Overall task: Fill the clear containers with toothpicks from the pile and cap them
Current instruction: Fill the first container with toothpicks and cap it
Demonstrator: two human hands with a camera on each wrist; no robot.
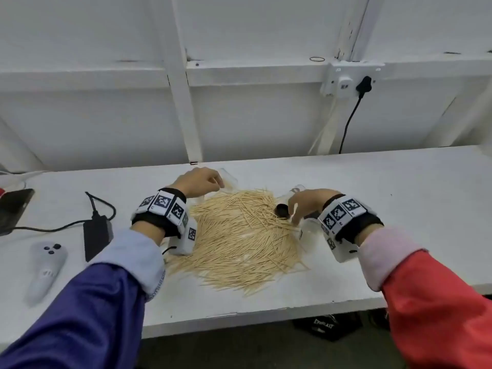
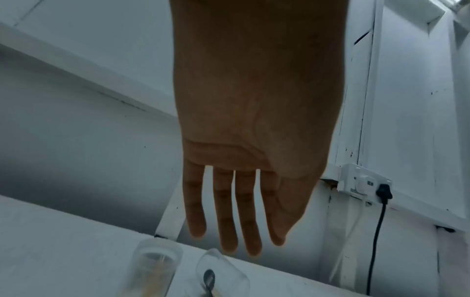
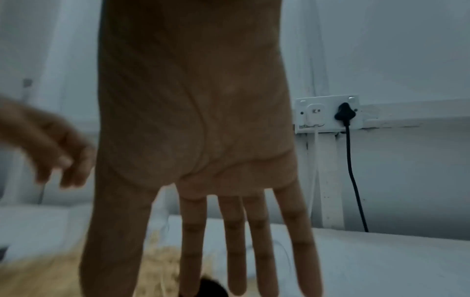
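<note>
Wooden toothpicks lie heaped on the worktop between both hands; left hand and right hand hover, fingers straight, holding nothing.

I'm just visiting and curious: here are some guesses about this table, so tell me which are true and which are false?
1. Both hands are empty, fingers straight. True: left hand and right hand hold nothing.
2. The toothpicks are stacked neatly in a box. False: they lie in a loose pile on the table.
3. A black cap lies at the pile's edge. True.
4. The wall socket has nothing plugged in. False: a black plug sits in it.
</note>
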